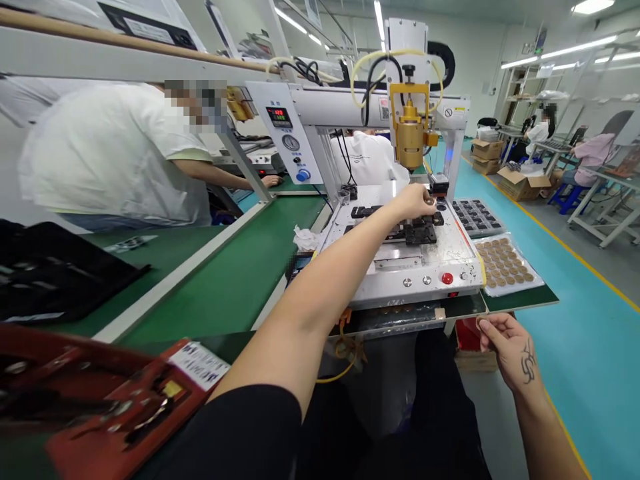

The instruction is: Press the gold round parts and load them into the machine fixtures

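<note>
My left hand (416, 201) reaches across the bed of a white benchtop machine (390, 283), under its gold-coloured head (410, 143). Its fingertips pinch a small shiny round piece (431, 201), only partly visible, above the right side of a black fixture (421, 231). Low at the front right, off the bench edge, my right hand (507, 343) pinches a small brown disc (480, 322) between thumb and forefinger. Similar brown discs (505, 260) lie in rows on a white sheet beside the machine.
A clear tray of black parts (477, 217) lies behind the disc sheet. Control buttons (447, 278) line the machine's front. Crumpled tissue (306, 238) sits at its left. A red metal device (120, 413) occupies the lower left. A co-worker in white (125, 147) leans over the left bench.
</note>
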`<state>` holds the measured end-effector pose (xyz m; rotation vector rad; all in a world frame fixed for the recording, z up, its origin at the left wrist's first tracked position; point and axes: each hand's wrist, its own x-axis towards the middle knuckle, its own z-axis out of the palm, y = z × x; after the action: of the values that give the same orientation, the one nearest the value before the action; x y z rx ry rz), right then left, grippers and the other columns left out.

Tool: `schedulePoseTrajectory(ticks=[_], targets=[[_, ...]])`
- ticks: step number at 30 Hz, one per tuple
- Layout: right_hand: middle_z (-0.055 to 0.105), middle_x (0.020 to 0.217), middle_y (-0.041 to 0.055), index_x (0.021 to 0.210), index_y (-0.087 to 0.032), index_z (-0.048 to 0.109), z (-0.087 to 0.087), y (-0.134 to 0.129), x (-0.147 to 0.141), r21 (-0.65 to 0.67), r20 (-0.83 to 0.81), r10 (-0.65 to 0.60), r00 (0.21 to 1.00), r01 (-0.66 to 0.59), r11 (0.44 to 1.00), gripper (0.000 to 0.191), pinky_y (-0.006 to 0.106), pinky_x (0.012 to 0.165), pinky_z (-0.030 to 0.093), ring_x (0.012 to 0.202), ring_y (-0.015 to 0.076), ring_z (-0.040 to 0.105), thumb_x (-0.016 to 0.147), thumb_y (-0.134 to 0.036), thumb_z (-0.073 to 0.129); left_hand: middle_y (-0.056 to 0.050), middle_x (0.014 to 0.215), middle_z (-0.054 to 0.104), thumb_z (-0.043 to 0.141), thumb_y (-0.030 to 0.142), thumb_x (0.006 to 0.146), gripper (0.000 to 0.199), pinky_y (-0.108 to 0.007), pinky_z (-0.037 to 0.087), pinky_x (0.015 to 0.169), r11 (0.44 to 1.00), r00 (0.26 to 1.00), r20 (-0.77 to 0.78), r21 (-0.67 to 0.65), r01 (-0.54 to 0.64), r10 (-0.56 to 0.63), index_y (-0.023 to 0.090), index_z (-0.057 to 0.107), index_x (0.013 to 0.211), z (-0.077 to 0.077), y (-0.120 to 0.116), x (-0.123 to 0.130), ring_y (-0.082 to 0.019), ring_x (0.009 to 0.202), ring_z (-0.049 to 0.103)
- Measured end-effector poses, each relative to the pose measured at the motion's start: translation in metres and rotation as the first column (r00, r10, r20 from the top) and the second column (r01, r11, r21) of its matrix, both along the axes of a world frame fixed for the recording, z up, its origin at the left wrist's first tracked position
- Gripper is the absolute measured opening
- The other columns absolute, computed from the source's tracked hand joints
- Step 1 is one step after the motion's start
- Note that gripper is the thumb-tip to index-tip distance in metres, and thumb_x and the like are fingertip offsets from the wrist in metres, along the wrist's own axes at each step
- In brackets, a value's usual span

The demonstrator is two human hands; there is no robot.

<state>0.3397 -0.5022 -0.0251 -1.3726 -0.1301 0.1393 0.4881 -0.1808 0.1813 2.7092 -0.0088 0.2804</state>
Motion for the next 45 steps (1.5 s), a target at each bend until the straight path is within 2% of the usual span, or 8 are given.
schedulePoseTrajectory(ticks=[2,4,10,13,16,20,30,45], targets=[[0.069,0.062,-0.0014,0.089,-0.022,0.071,0.005,0.011,0.001,0.026,-0.022,0.030,0.999,-0.030,0.999,0.039,0.029,0.051,0.053,0.052,0.0156,0.063,0.079,-0.049,0.098,-0.015,0.111,0.079,0.075,0.023,0.086,0.026,-0.032,0.056,0.088,0.981,0.989,0.147,-0.187,0.060,-0.032,0.013,0.072,0.109,-0.008,0.000,-0.031,-0.022,0.098,0.071],[0.070,0.061,-0.0018,0.090,-0.022,0.071,0.010,0.022,0.002,0.040,-0.027,0.071,0.997,-0.070,0.997,0.041,0.028,0.051,0.052,0.051,0.0149,0.063,0.079,-0.050,0.097,-0.013,0.109,0.077,0.075,0.020,0.087,0.028,-0.032,0.058,0.085,0.895,0.961,0.273,-0.417,0.158,-0.043,0.013,0.068,0.113,-0.020,-0.003,-0.071,-0.018,0.090,0.071],[0.071,0.062,-0.0012,0.092,-0.021,0.073,0.021,0.047,-0.004,0.032,-0.029,0.202,0.979,-0.201,0.979,0.037,0.029,0.056,0.055,0.052,0.0146,0.064,0.088,-0.054,0.090,-0.003,0.094,0.073,0.084,0.023,0.082,0.037,-0.032,0.065,0.073,0.495,0.990,0.135,-0.864,0.095,0.045,0.017,0.068,0.115,-0.092,-0.019,-0.201,-0.016,0.075,0.074],[0.071,0.061,-0.0011,0.091,-0.020,0.072,0.022,0.055,-0.010,0.030,-0.071,0.270,0.960,-0.268,0.963,0.039,0.029,0.055,0.056,0.052,0.0143,0.063,0.087,-0.054,0.090,-0.002,0.095,0.074,0.092,0.027,0.077,0.045,-0.029,0.065,0.067,0.237,0.996,-0.011,-0.971,-0.031,0.084,0.017,0.070,0.116,-0.134,-0.027,-0.247,-0.014,0.073,0.074],[0.068,0.061,-0.0022,0.087,-0.020,0.070,0.021,0.063,-0.016,0.067,-0.149,0.365,0.919,-0.359,0.931,0.042,0.028,0.052,0.055,0.051,0.0132,0.060,0.083,-0.056,0.092,-0.005,0.100,0.078,0.098,0.029,0.074,0.052,-0.032,0.068,0.079,0.010,0.986,-0.133,-0.991,-0.134,0.096,0.017,0.072,0.117,-0.163,-0.036,-0.276,-0.019,0.084,0.080],[0.069,0.070,-0.0013,0.084,-0.020,0.070,0.020,0.074,-0.024,0.111,-0.233,0.447,0.864,-0.432,0.895,0.044,0.026,0.049,0.054,0.053,0.0114,0.059,0.079,-0.055,0.096,-0.012,0.116,0.083,0.103,0.023,0.069,0.059,-0.047,0.064,0.108,-0.174,0.975,-0.201,-0.968,-0.183,0.094,0.017,0.071,0.119,-0.181,-0.046,-0.300,-0.030,0.113,0.082],[0.073,0.074,-0.0004,0.091,-0.021,0.068,0.014,0.076,-0.033,-0.055,-0.211,0.497,0.841,-0.518,0.853,0.035,0.026,0.046,0.052,0.050,0.0119,0.060,0.091,-0.051,0.088,-0.020,0.134,0.080,0.090,0.048,0.090,0.057,-0.060,0.058,0.117,-0.259,0.983,-0.157,-0.958,-0.127,0.099,0.016,0.074,0.134,-0.180,-0.056,-0.328,-0.040,0.130,0.076],[0.074,0.070,0.0005,0.083,-0.020,0.068,0.026,0.084,-0.044,-0.040,-0.277,0.611,0.741,-0.644,0.764,0.036,0.024,0.041,0.049,0.044,0.0116,0.059,0.092,-0.049,0.088,-0.019,0.136,0.079,0.086,0.045,0.096,0.053,-0.061,0.057,0.119,-0.319,0.989,-0.106,-0.945,-0.067,0.107,0.014,0.075,0.138,-0.181,-0.065,-0.341,-0.038,0.129,0.076]])
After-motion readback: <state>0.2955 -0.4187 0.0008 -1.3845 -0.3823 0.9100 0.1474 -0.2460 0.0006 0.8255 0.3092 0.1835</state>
